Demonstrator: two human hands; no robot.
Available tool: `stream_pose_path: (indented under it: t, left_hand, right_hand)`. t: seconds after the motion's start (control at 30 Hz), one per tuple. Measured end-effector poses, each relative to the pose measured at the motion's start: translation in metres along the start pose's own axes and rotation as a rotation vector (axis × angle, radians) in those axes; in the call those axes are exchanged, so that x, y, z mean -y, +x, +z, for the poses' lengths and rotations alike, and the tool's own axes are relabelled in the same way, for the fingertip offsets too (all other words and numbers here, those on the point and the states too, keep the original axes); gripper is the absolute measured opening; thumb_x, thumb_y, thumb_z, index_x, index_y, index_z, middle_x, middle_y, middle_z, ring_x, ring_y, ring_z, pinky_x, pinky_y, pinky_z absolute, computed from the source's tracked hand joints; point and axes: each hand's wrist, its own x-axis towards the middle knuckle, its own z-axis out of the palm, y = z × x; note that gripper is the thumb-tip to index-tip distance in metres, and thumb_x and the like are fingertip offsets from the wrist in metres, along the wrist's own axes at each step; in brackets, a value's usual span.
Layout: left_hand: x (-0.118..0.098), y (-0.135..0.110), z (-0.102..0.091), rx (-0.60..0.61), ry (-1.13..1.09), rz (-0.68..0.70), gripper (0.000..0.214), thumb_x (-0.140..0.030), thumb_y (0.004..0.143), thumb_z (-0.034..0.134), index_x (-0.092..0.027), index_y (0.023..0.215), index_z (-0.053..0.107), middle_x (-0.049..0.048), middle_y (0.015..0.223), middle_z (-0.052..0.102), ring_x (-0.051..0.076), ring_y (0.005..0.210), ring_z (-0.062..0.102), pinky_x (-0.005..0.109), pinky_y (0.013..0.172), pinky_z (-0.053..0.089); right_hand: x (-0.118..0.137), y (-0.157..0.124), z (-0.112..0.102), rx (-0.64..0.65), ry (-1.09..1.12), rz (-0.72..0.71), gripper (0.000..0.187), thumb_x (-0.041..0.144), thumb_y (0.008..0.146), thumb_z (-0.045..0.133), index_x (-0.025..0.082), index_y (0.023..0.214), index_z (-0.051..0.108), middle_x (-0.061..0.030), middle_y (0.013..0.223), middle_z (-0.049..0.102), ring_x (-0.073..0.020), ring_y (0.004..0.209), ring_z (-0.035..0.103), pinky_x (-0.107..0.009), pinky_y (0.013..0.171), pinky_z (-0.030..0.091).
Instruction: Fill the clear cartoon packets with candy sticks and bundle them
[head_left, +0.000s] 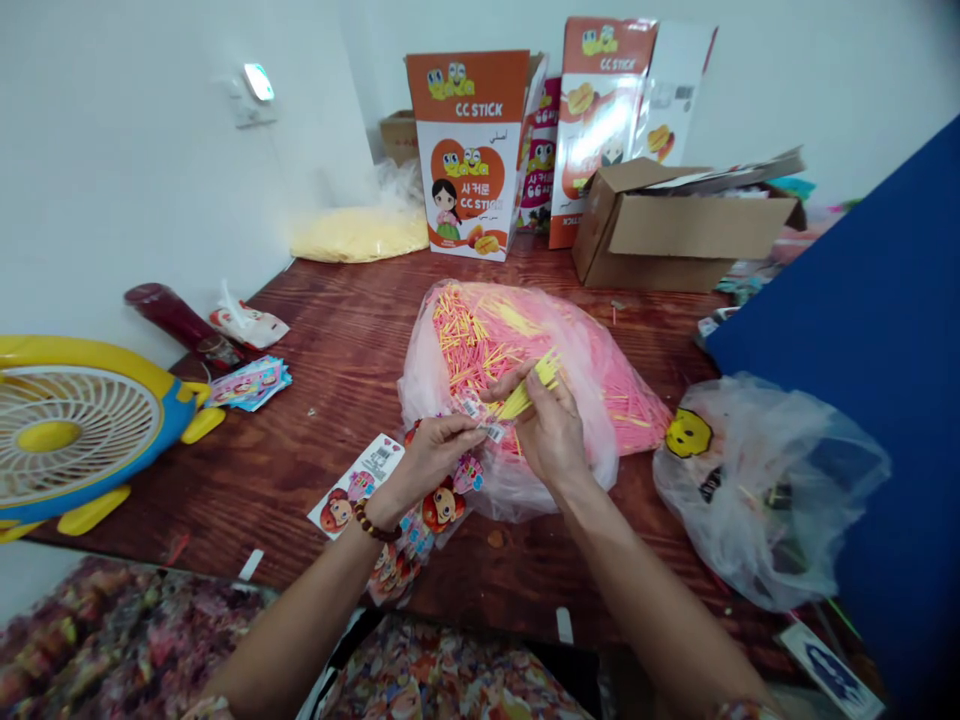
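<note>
My right hand [553, 430] is closed around a small bunch of thin yellow sticks [517, 402], their ends showing above the fingers. With the fingertips of my left hand [442, 450] I pinch the edge of a small printed packet [493, 431] with a barcode. The packet lies close to the lower ends of the sticks; whether they touch is unclear. Behind both hands, an open clear plastic bag [420, 350] bulges with pink and yellow sticks [459, 335]. Cartoon-printed packets [442, 505] lie under my left wrist, and a white-backed one [360, 480] lies beside them.
A yellow and blue fan [135, 450] stands at the left, near a stack of printed packets [251, 383], a dark red bottle [172, 318] and a tissue pack [251, 325]. Cartons [472, 160] and an opened brown box [675, 235] line the back. A clear bag [772, 500] sits right.
</note>
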Motion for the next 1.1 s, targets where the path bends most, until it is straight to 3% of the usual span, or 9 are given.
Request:
stream_pose_path:
  t: [0.13,0.27,0.43,0.5,0.63,0.7,0.8,0.9,1.1]
  left_hand:
    - [0.001,0.001,0.001,-0.008,-0.088,-0.018,0.024,-0.036,0.079,0.066,-0.013,0.073,0.069,-0.0006,0.065,0.061,0.011,0.06,0.05,0.022,0.061,0.041]
    - [0.003,0.004,0.003,-0.024,-0.143,-0.013,0.022,-0.035,0.078,0.069,-0.013,0.073,0.068,-0.0012,0.067,0.06,0.011,0.064,0.05,0.022,0.063,0.041]
    - [0.004,0.009,0.008,-0.034,-0.206,0.005,0.021,-0.035,0.076,0.071,-0.014,0.074,0.067,-0.0027,0.067,0.058,0.01,0.064,0.048,0.022,0.065,0.04]
    - [0.004,0.011,0.01,-0.046,-0.221,0.009,0.022,-0.036,0.075,0.071,-0.014,0.073,0.067,-0.003,0.067,0.057,0.01,0.064,0.047,0.022,0.064,0.04]
    - [0.005,0.015,0.013,-0.04,-0.267,0.043,0.022,-0.035,0.076,0.072,-0.014,0.072,0.068,-0.0025,0.067,0.059,0.01,0.064,0.049,0.022,0.064,0.041]
    - [0.007,0.016,0.013,-0.043,-0.299,0.059,0.021,-0.034,0.075,0.074,-0.014,0.075,0.07,-0.0013,0.071,0.062,0.011,0.067,0.053,0.022,0.068,0.043]
    - [0.007,0.014,0.01,-0.092,-0.329,0.073,0.019,-0.033,0.075,0.075,-0.015,0.08,0.072,-0.0001,0.075,0.066,0.012,0.071,0.056,0.023,0.07,0.045]
    - [0.006,0.009,0.005,-0.113,-0.298,0.085,0.018,-0.033,0.076,0.074,-0.015,0.08,0.074,0.0011,0.076,0.068,0.013,0.073,0.058,0.024,0.072,0.047]
    - [-0.006,-0.007,-0.013,-0.198,-0.176,0.232,0.016,-0.032,0.081,0.071,-0.017,0.085,0.077,0.0055,0.088,0.072,0.017,0.083,0.063,0.028,0.079,0.049]
  right_hand:
    - [-0.008,-0.008,-0.01,0.048,-0.114,0.03,0.015,0.037,0.09,0.056,0.023,0.091,0.059,0.0002,0.08,0.072,-0.021,0.097,0.069,-0.039,0.093,0.051]
    - [-0.005,-0.011,-0.02,0.162,-0.314,0.078,0.013,0.031,0.088,0.06,0.022,0.096,0.064,-0.0037,0.112,0.072,-0.0204,0.114,0.063,-0.039,0.105,0.043]
    - [0.009,-0.009,-0.023,0.236,-0.364,0.077,0.043,0.038,0.091,0.057,0.029,0.131,0.048,-0.0072,0.131,0.063,-0.0213,0.112,0.065,-0.044,0.101,0.047]
    - [0.014,-0.009,-0.024,0.262,-0.495,0.032,0.045,0.043,0.095,0.05,0.029,0.137,0.044,-0.0084,0.134,0.06,-0.0219,0.118,0.062,-0.046,0.103,0.045]
    - [0.021,-0.009,-0.029,0.438,-0.886,-0.022,0.043,0.044,0.095,0.049,0.026,0.134,0.052,-0.0094,0.14,0.056,-0.0244,0.133,0.048,-0.047,0.114,0.033]
    - [0.024,-0.008,-0.035,0.497,-0.918,-0.023,0.045,0.042,0.095,0.05,0.025,0.137,0.049,-0.0095,0.141,0.055,-0.0233,0.132,0.049,-0.045,0.112,0.036]
    - [0.029,-0.006,-0.043,0.437,-0.907,-0.036,0.036,0.04,0.092,0.056,0.023,0.124,0.055,-0.0077,0.12,0.066,-0.0197,0.107,0.063,-0.036,0.091,0.05]
    - [0.033,-0.008,-0.044,0.337,-1.05,-0.113,0.015,0.035,0.087,0.064,0.02,0.087,0.063,-0.0013,0.081,0.068,-0.0157,0.075,0.062,-0.028,0.07,0.049]
    - [0.037,-0.014,-0.02,0.418,-0.951,-0.167,0.011,0.029,0.085,0.067,0.02,0.078,0.068,-0.0002,0.076,0.069,-0.0155,0.072,0.062,-0.027,0.069,0.046]
